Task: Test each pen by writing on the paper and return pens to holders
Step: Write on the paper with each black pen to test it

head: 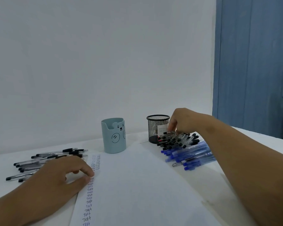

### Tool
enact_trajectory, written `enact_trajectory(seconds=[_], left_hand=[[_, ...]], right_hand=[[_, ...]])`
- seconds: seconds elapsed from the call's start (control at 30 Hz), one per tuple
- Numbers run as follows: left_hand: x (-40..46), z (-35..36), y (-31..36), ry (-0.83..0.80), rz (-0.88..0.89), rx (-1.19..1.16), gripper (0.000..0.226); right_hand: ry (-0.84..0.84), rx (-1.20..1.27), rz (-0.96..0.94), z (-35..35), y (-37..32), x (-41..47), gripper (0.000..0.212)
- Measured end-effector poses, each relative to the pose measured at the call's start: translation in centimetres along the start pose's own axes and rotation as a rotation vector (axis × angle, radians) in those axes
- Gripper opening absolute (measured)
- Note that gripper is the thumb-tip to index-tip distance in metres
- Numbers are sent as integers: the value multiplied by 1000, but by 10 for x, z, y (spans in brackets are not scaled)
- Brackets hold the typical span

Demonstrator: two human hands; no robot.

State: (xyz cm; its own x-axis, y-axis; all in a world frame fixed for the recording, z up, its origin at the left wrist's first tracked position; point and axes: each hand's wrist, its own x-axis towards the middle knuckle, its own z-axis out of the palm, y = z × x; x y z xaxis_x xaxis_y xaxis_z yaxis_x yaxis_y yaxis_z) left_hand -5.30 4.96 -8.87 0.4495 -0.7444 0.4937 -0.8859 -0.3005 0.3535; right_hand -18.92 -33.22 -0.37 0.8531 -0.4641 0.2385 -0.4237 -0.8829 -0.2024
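A white sheet of paper (137, 185) lies on the table with columns of the word "Test" down its left side. My left hand (60, 175) rests on the paper's left edge, fingers spread and holding nothing. My right hand (185, 121) reaches over a heap of black-capped pens (178, 141) beside the black mesh holder (156, 126), and its fingers pinch one pen at the top of the heap. A pale blue bear holder (113, 136) stands at the head of the paper. Blue pens (189, 155) lie in front of the black heap.
Several black pens (44, 162) lie loose on the table at the left, just beyond my left hand. A white wall stands behind the table. A blue door (253, 62) is at the far right. The table's right edge runs under my right forearm.
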Motion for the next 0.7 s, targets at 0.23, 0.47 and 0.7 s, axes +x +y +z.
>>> enact_trajectory(seconds=[0.23, 0.47, 0.7], left_hand=[[0, -1, 3, -6, -7, -24, 38], [3, -12, -9, 15, -30, 58, 29], [2, -37, -36, 0, -139, 233, 11]], right_hand=[[34, -115, -66, -16, -35, -14, 25], [97, -13, -375, 1, -126, -47, 13], [70, 88, -602, 82, -172, -47, 30]])
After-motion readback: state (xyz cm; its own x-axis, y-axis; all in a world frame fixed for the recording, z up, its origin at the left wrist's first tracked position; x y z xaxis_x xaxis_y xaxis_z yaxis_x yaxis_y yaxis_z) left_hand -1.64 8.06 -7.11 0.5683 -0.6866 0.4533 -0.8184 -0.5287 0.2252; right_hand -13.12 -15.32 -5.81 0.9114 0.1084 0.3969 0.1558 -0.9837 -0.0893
